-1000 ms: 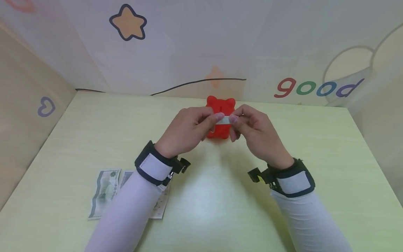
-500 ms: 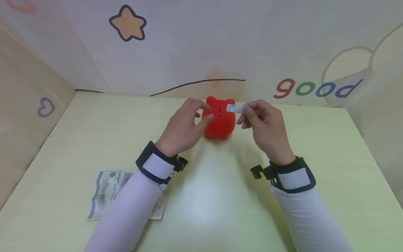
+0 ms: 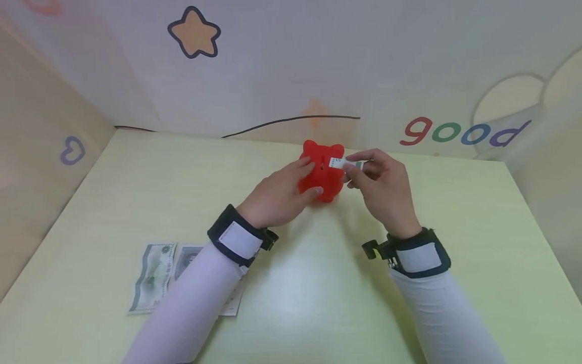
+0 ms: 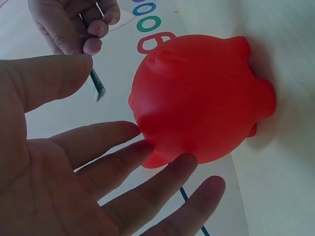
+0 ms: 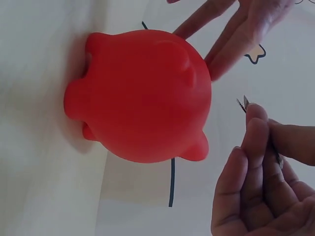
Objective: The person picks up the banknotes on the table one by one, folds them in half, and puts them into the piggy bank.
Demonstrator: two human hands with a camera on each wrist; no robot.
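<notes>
A red piggy bank (image 3: 328,184) stands upright on the table near the back, its coin slot facing up. My left hand (image 3: 283,194) is spread at its left side, fingertips right at the red surface in the left wrist view. Between thumb and fingers my right hand (image 3: 383,183) pinches a folded banknote (image 3: 337,163), a narrow pale strip. The strip's free end overlaps the bank's top just right of the slot in the head view. In the right wrist view the folded banknote (image 5: 242,104) is seen edge-on, its layers slightly apart, above the bank.
Flat banknotes (image 3: 153,278) lie on the table (image 3: 300,303) at the front left, partly hidden under my left forearm. A printed cloth (image 3: 282,65) with a star and the word "good" hangs behind the table.
Both hands held the folded banknote before; the left let go and moved onto the piggy bank's left side. The right hand keeps the banknote, now beside the slot.
</notes>
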